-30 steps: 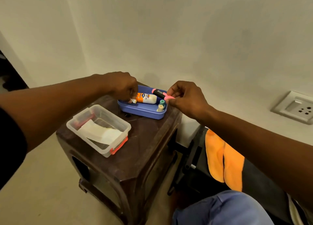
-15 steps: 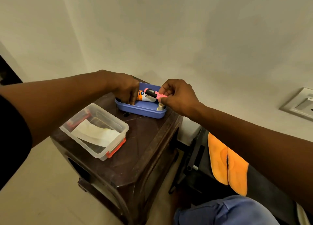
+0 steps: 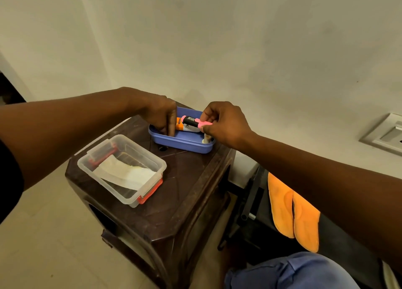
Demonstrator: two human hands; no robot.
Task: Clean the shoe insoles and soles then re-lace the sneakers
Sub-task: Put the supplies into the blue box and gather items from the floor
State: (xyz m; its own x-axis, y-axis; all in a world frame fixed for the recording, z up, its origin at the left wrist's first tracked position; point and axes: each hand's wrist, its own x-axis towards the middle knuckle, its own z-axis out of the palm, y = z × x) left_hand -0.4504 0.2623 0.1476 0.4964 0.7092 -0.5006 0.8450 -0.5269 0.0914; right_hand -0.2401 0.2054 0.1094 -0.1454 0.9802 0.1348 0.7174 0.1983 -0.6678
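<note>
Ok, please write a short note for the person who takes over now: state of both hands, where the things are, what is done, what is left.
Left hand: fingers point down into the blue tray; whether it holds anything cannot be seen.
Right hand: pinches the pink end of the pink-and-black marker over the tray.
The white-and-orange tube lies in the tray on the brown stool.
The clear box with a white cloth stands on the stool's near left.
Two orange insoles lie on the dark surface to the right.
Done: nothing can be confirmed. Left: cleaning and lacing; no sneakers in view.
</note>
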